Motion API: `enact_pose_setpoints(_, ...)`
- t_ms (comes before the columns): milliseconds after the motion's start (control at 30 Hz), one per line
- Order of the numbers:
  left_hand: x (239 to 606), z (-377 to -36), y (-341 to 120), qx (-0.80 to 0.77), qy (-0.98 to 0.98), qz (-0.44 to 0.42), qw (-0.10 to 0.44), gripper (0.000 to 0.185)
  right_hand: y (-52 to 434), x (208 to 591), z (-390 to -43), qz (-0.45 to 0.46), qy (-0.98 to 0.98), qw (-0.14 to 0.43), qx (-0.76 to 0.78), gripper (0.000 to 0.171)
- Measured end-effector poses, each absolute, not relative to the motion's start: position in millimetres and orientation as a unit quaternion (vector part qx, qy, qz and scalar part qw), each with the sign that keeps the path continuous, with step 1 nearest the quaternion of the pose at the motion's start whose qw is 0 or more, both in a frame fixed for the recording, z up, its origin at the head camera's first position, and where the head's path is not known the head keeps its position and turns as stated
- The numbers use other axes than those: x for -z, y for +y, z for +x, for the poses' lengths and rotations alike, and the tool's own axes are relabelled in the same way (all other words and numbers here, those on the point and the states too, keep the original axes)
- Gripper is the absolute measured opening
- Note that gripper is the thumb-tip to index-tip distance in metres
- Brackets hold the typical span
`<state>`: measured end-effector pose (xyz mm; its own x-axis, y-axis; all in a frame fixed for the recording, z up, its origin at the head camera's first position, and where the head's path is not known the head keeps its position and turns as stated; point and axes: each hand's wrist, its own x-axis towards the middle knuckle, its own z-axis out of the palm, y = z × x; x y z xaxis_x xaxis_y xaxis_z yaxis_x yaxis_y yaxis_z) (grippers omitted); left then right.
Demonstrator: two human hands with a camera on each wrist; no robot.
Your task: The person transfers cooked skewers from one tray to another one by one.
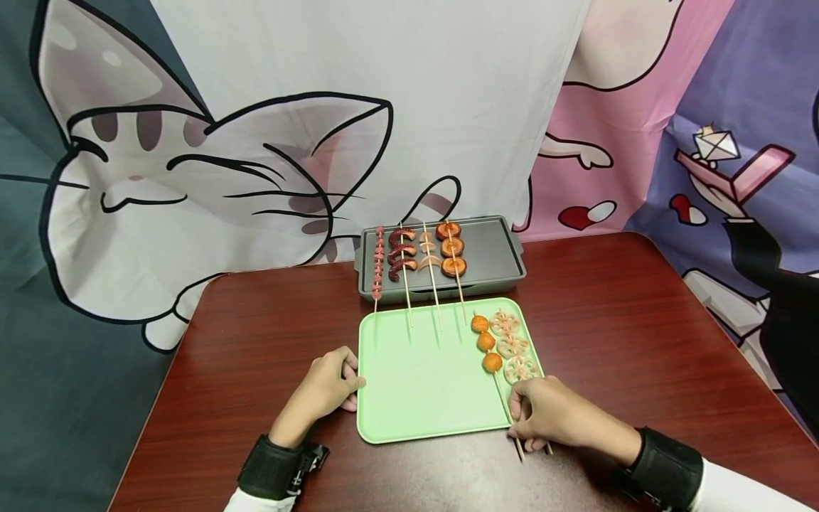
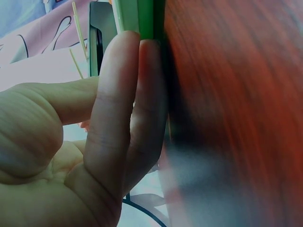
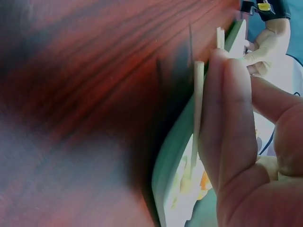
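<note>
Our left hand (image 1: 331,382) pinching a light-green rectangular tray (image 1: 422,391) by its rim, our right hand (image 1: 549,412) pinching an orange-ball wooden skewer (image 1: 492,363)

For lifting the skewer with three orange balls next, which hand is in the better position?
Probably the right hand: it pinches the orange-ball skewer near the stick's lower end. The left hand holds the green tray at its left edge, away from that skewer.
</note>
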<state>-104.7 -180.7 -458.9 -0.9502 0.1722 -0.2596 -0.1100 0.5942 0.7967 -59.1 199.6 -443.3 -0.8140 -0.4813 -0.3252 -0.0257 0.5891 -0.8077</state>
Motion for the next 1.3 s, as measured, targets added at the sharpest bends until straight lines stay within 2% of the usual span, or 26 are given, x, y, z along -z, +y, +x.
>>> enact_pose_setpoints(167,458.6,-104.4,-180.7,-0.449,0.879,0.017,0.156,0.014,198.5,440.5,-61.5,-0.151,0.850,0.276,0.422,0.024)
enact_pose_setpoints(300,458.6,-104.3,-180.7,-0.450,0.879,0.017,0.158,0.014,201.1,437.6,-65.6,-0.165,0.853,0.260,0.422,0.022)
enact_pose_setpoints(600,458.0,-104.4,-180.5,-0.449,0.879,0.020,0.158,0.014,206.4,423.3,-88.6,-0.225,0.902,0.123,0.347,0.014)
enact_pose_setpoints(767,457.4,-104.2,-180.6,-0.447,0.880,0.019,0.158,0.014,206.6,416.3,-106.7,-0.209,0.904,0.092,0.362,0.011)
enact_pose_setpoints(1033,457.5,-103.5,-180.8,-0.448,0.880,0.013,0.158,0.014,203.5,409.5,-136.6,-0.165,0.872,0.108,0.447,0.031)
enact_pose_setpoints(1300,457.8,-103.6,-179.6,-0.452,0.878,0.013,0.156,0.014,199.3,415.0,-158.6,-0.114,0.819,0.182,0.533,0.051)
